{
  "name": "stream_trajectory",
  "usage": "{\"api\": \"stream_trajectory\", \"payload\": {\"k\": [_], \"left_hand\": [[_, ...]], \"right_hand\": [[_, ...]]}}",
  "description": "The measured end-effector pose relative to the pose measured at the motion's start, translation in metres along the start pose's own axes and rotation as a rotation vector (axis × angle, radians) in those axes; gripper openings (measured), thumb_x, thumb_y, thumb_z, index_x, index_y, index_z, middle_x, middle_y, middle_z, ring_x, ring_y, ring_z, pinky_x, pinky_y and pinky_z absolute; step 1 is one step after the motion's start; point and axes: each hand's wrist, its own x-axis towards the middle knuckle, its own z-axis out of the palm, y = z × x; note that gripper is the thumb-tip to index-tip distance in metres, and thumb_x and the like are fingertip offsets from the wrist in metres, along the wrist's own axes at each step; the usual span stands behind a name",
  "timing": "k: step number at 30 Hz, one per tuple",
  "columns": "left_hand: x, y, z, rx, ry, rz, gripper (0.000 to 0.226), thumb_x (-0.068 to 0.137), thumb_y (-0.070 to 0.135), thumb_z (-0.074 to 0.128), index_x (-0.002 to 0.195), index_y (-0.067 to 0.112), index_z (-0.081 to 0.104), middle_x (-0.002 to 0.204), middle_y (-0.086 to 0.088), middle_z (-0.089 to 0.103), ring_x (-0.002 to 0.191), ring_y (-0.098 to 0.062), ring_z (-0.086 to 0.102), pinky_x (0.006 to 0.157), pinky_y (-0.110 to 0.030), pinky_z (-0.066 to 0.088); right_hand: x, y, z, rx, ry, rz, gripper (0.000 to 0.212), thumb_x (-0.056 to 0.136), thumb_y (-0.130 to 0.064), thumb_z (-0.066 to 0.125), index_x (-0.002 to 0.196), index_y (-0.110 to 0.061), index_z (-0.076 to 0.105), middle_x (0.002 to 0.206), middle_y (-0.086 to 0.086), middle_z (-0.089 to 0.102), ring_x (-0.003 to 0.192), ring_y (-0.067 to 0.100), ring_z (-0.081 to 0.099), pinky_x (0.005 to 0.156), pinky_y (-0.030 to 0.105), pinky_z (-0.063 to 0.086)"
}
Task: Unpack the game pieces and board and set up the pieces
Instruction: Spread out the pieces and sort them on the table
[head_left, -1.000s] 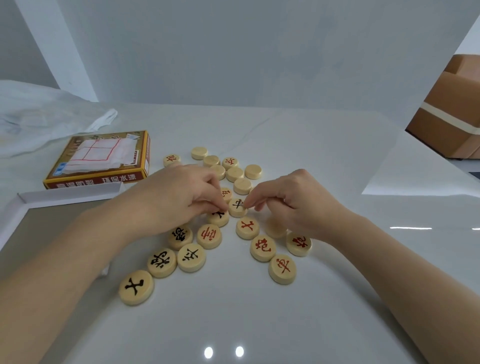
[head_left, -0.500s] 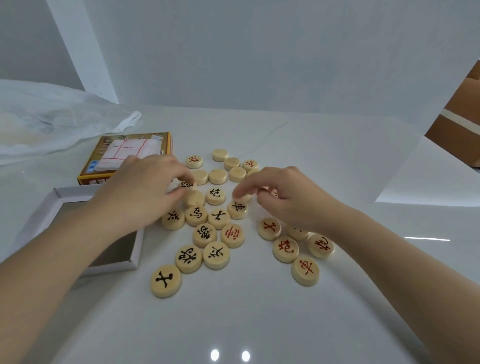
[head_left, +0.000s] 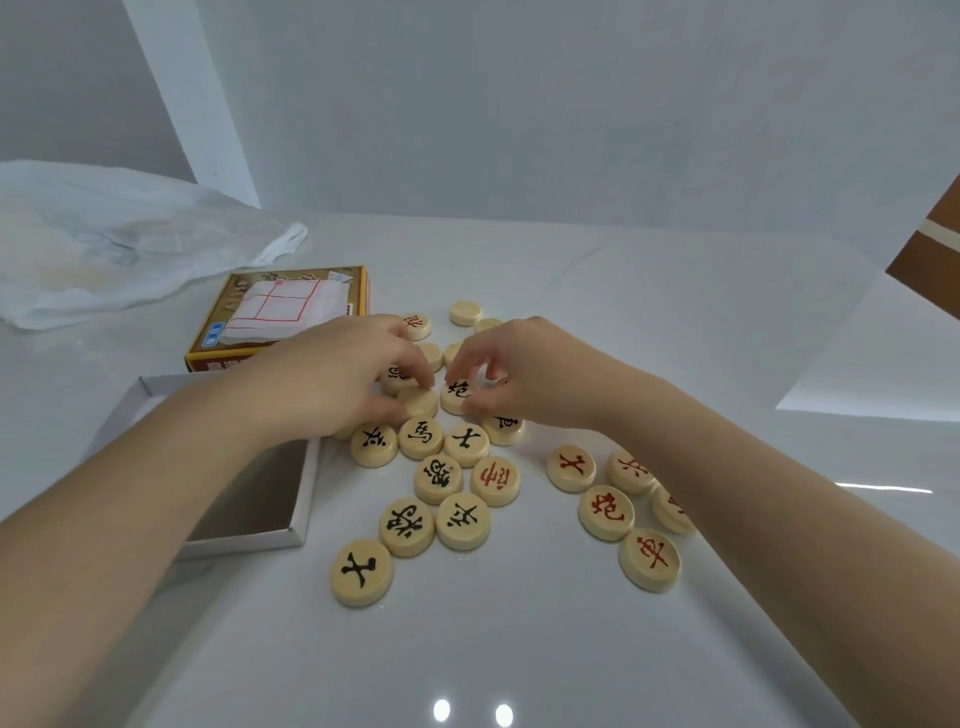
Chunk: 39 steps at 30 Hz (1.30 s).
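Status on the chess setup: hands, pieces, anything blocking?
Left hand pinches a face-down piece, right hand pinches a black-marked piece. Other pieces loose on table; board folded on gold box. White tray under left forearm.

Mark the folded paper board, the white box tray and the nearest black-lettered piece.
folded paper board (head_left: 283, 310): head view, middle of its red-lined top face.
white box tray (head_left: 249, 543): head view, near rim.
nearest black-lettered piece (head_left: 362, 572): head view, centre of its top face.
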Motion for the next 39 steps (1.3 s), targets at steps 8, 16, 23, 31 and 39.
{"api": "stream_trajectory", "payload": {"k": [8,16,23,31,39], "left_hand": [[0.008,-0.010,0.007,-0.028,0.025,-0.044,0.030,0.095,0.041,0.043,0.108,0.026,0.065,0.101,0.008,0.045,0.101,-0.015,0.045,0.091,-0.043,0.040],[0.011,-0.003,0.011,-0.003,0.045,-0.094,0.024,0.096,0.040,0.042,0.090,0.027,0.062,0.100,0.007,0.046,0.099,-0.015,0.045,0.090,-0.042,0.040],[0.019,-0.003,0.006,-0.102,0.290,-0.129,0.012,0.090,0.033,0.059,0.101,0.027,0.057,0.100,0.010,0.052,0.083,-0.007,0.050,0.073,-0.030,0.042],[0.042,0.001,0.007,0.006,0.048,-0.146,0.024,0.089,0.028,0.054,0.112,0.028,0.063,0.104,0.003,0.061,0.089,-0.016,0.055,0.072,-0.027,0.041],[0.039,-0.001,0.008,-0.080,0.149,-0.184,0.029,0.100,0.023,0.041,0.116,0.017,0.064,0.111,-0.005,0.064,0.091,-0.016,0.052,0.075,-0.027,0.037]], "right_hand": [[-0.012,0.001,-0.006,0.017,-0.005,0.042,0.025,0.095,-0.029,0.049,0.109,-0.032,0.070,0.092,-0.017,0.063,0.089,0.004,0.057,0.082,0.030,0.049],[-0.015,0.002,-0.003,0.019,0.018,0.059,0.030,0.094,-0.022,0.046,0.112,-0.030,0.069,0.091,-0.015,0.062,0.091,0.008,0.058,0.084,0.034,0.049],[-0.006,0.012,-0.009,-0.014,0.168,0.066,0.030,0.094,-0.013,0.048,0.113,-0.023,0.068,0.112,-0.009,0.066,0.100,0.010,0.059,0.088,0.024,0.045],[0.034,0.008,-0.004,-0.243,-0.002,0.028,0.036,0.085,-0.029,0.064,0.121,-0.031,0.062,0.098,-0.015,0.057,0.096,0.010,0.046,0.091,0.032,0.042],[0.026,0.016,-0.001,-0.295,0.035,0.037,0.033,0.100,-0.024,0.031,0.093,-0.015,0.062,0.091,0.000,0.063,0.095,0.020,0.052,0.090,0.039,0.031]]}}
